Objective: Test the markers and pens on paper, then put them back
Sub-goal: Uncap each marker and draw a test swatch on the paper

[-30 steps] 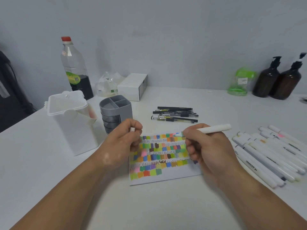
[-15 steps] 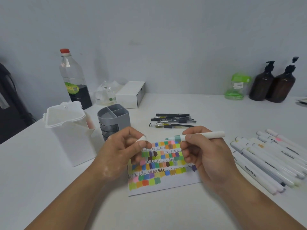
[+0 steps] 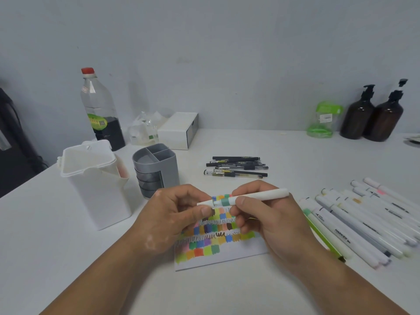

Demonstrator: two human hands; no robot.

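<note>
On the white table (image 3: 68, 264) lies the paper (image 3: 241, 254), covered in rows of colour swatches and scribbles. Above the paper, the left hand (image 3: 172, 219) pinches a white cap (image 3: 204, 203) between thumb and forefinger, and the right hand (image 3: 268, 221) grips a white marker (image 3: 268, 194) with a green band. The cap meets the marker's tip; whether it is fully seated I cannot tell. Right of the paper a row of white markers (image 3: 363, 223) lies side by side. Left of the paper stands a white lidded bin (image 3: 95, 189), with a grey organiser (image 3: 156, 169) just beyond it. Beyond the paper lies a cluster of black pens (image 3: 236, 168). Far beyond the paper, by the wall, stand a bottle (image 3: 102, 110), a white box (image 3: 178, 130) and two brown pump bottles (image 3: 372, 114).
</note>
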